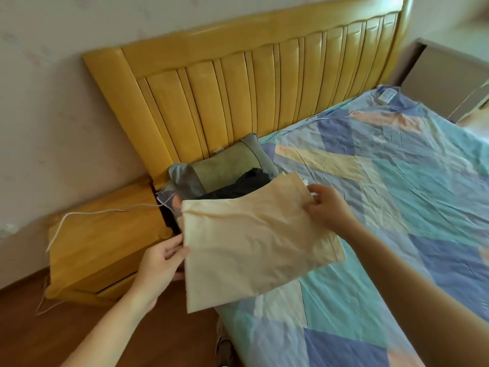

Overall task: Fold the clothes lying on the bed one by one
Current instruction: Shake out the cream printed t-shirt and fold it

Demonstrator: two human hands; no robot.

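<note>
A folded cream garment (254,242) is held flat above the near-left corner of the bed (397,207), which has a blue, teal and yellow patchwork sheet. My left hand (161,260) grips its left edge with fingers under the cloth. My right hand (325,205) pinches its far right corner. Behind the cream garment lies a dark, black garment (246,185), partly hidden, resting against a grey-green pillow (225,165) at the head of the bed.
A yellow wooden headboard (251,83) stands behind the bed. A wooden nightstand (105,242) with a white cable (87,214) across it sits at the left on the brown floor. A shoe (223,345) lies by the bed's edge.
</note>
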